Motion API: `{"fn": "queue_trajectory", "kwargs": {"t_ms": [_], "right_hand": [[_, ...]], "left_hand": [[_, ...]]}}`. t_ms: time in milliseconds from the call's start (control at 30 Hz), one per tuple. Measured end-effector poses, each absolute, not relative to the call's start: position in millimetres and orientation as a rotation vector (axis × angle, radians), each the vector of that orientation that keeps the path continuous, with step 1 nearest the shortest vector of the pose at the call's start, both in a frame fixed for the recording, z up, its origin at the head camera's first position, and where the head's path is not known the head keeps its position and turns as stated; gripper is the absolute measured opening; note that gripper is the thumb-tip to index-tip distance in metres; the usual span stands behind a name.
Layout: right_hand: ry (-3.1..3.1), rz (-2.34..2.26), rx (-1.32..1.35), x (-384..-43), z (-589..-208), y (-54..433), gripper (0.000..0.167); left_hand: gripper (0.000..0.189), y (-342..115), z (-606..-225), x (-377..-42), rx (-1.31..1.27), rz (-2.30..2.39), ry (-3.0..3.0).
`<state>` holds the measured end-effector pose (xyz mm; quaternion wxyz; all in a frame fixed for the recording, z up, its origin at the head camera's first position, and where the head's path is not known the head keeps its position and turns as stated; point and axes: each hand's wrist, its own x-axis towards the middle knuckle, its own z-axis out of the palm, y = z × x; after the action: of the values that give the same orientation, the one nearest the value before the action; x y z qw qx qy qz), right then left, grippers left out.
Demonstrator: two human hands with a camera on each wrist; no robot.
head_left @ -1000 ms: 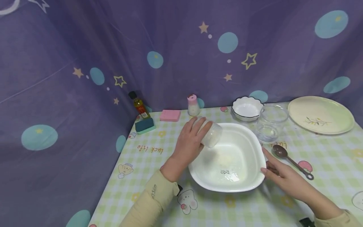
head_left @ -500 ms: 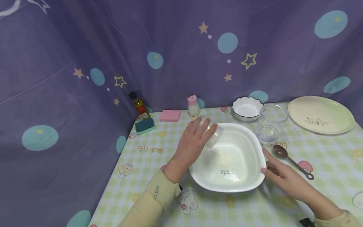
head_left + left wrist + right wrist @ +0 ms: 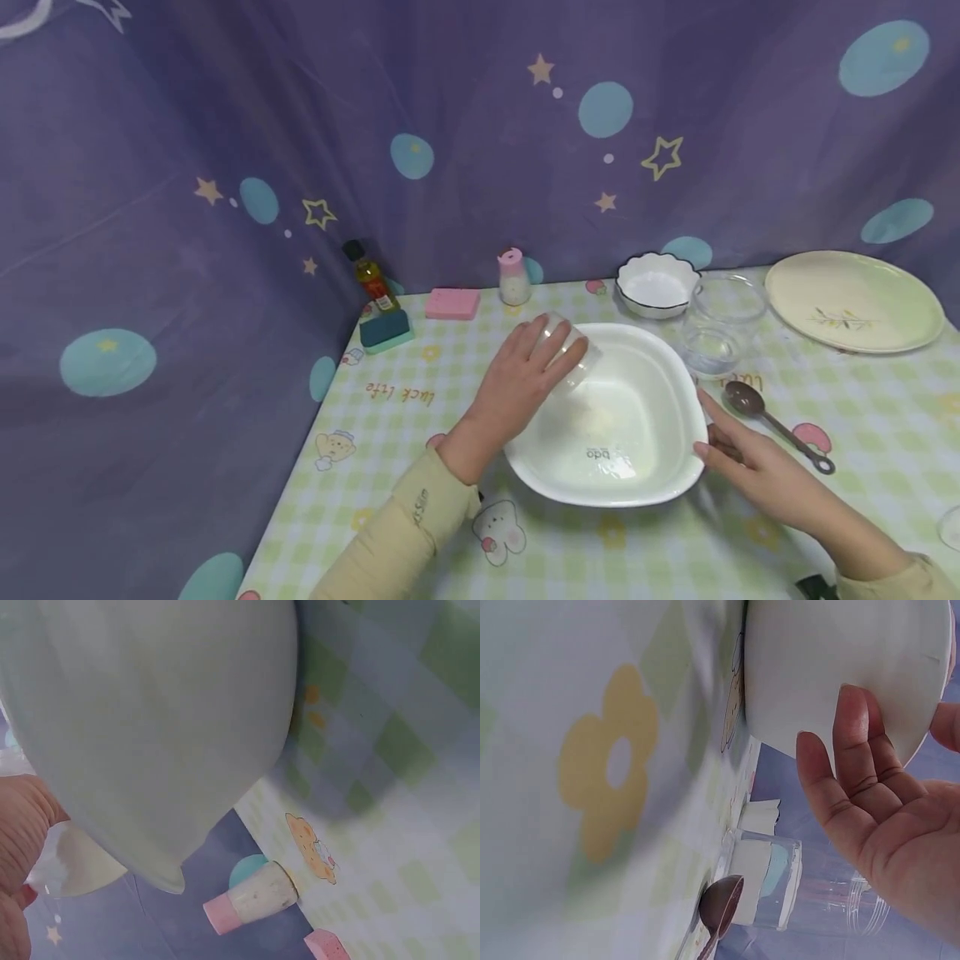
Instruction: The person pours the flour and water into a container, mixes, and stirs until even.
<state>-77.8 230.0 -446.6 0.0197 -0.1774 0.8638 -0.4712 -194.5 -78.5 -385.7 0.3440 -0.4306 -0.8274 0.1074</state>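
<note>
My left hand (image 3: 517,379) grips a clear cup (image 3: 588,365), tipped with its mouth toward the inside of a white basin (image 3: 652,375). Pale matter shows inside the cup (image 3: 81,862) in the left wrist view. A faint pale patch lies on the basin floor near the printed letters. On the opposite side, my right hand (image 3: 765,467) holds the basin's rim, thumb at the edge. In the right wrist view its fingertips (image 3: 850,709) press the basin's outer wall (image 3: 802,667) from below the rim.
Right of the basin are a brown spoon (image 3: 744,399), a clear jar (image 3: 711,354), a scalloped white bowl (image 3: 657,283) and an oval plate (image 3: 855,300). Behind stand a pink-topped shaker (image 3: 514,282), a pink sponge (image 3: 452,304), a green sponge (image 3: 386,331) and an oil bottle (image 3: 372,282).
My left hand has shifted a little to the right, turning the cup further over the basin. My right hand keeps its hold on the rim, and the basin stays in place.
</note>
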Motion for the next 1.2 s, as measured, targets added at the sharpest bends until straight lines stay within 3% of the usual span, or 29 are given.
{"fn": "queue_trajectory", "kwargs": {"t_ms": [800, 1067, 1200], "right_hand": [[2.670, -1.478, -0.558, -78.7, -448.1, 229.2, 0.070], [2.665, -1.469, -0.534, -78.7, -446.7, 230.3, 0.069], [2.665, -1.454, -0.516, -79.0, -445.3, 230.1, 0.070]], "left_hand": [[0.048, -84.9, -392.6, -193.0, -1.093, 0.242, -2.176], [0.086, -88.8, -392.1, -193.5, -1.034, 0.077, -2.333], [0.088, -89.0, -390.5, -194.2, -1.027, -0.062, -2.387]]}}
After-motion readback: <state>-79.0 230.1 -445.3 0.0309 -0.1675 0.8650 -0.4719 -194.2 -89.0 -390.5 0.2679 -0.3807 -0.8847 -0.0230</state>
